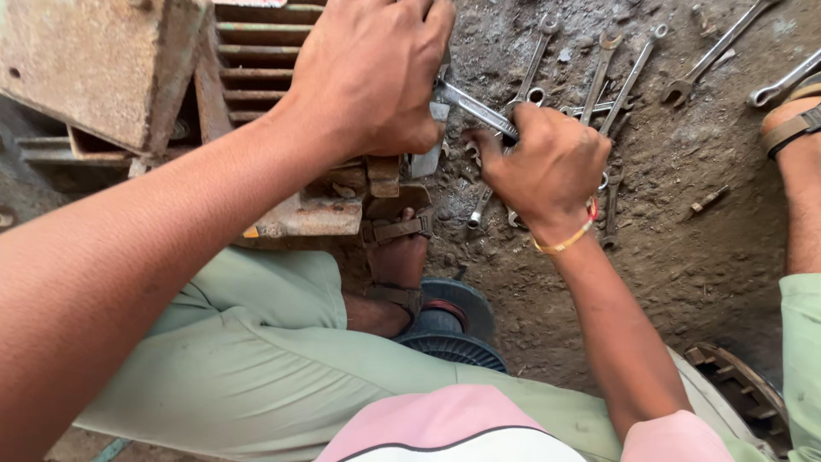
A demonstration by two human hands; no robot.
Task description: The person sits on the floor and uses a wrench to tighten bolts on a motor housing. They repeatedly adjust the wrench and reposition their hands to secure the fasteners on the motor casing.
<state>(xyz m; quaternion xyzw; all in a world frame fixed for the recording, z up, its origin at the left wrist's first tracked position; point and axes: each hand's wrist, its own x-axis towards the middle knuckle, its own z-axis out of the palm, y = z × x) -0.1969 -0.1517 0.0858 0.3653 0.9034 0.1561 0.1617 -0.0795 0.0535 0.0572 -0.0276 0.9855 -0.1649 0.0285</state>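
Note:
My left hand (369, 77) presses down on the edge of a rusty ribbed motor housing (256, 51), its fingers curled over the head end of a steel wrench (470, 107). My right hand (547, 167) grips the shaft of that same wrench, fist closed, with a yellow and red thread band at the wrist. The wrench runs slantwise between the two hands. Whatever it sits on is hidden under my left hand.
Several spanners (616, 77) lie scattered on the oily dirt ground (701, 248) beyond my right hand. My sandalled foot (398, 248) rests against the motor base. A dark ribbed fan cover (449, 329) lies by my knee. Another sandalled foot (795, 128) is at the right edge.

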